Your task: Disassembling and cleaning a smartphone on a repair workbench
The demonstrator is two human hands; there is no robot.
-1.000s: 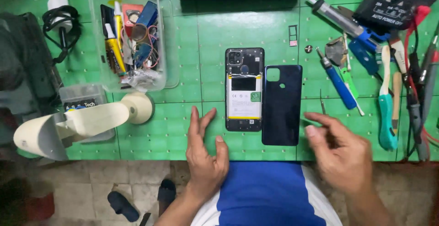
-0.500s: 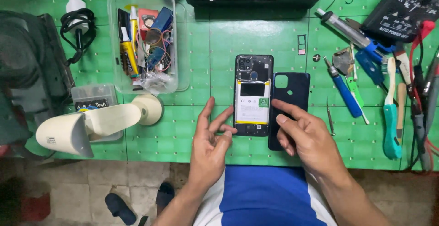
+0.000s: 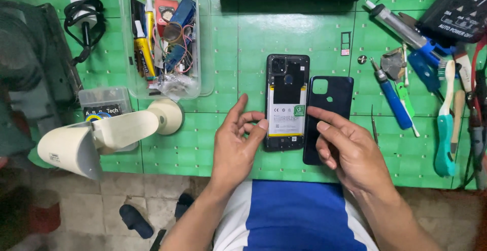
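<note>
An opened smartphone [image 3: 286, 98] lies face down on the green cutting mat [image 3: 253, 48], its battery and inner parts showing. Its dark back cover [image 3: 329, 98] lies just to the right of it. My left hand [image 3: 238, 139] rests at the phone's lower left edge, fingers curled, index fingertip touching the phone's side. My right hand [image 3: 350, 147] lies over the lower part of the back cover, its index finger stretched toward the phone's right edge. Neither hand grips anything.
A clear plastic box [image 3: 162, 38] of glue tubes and small parts stands at upper left. A cream desk lamp [image 3: 101, 137] lies left. Screwdrivers [image 3: 390, 96], tweezers [image 3: 374, 124], a soldering iron [image 3: 401, 27] and brushes [image 3: 445, 129] fill the right side.
My right hand came in from the lower right to the back cover, and my left hand rose from the mat's front edge to the phone's left side. The camera view shifted slightly.
</note>
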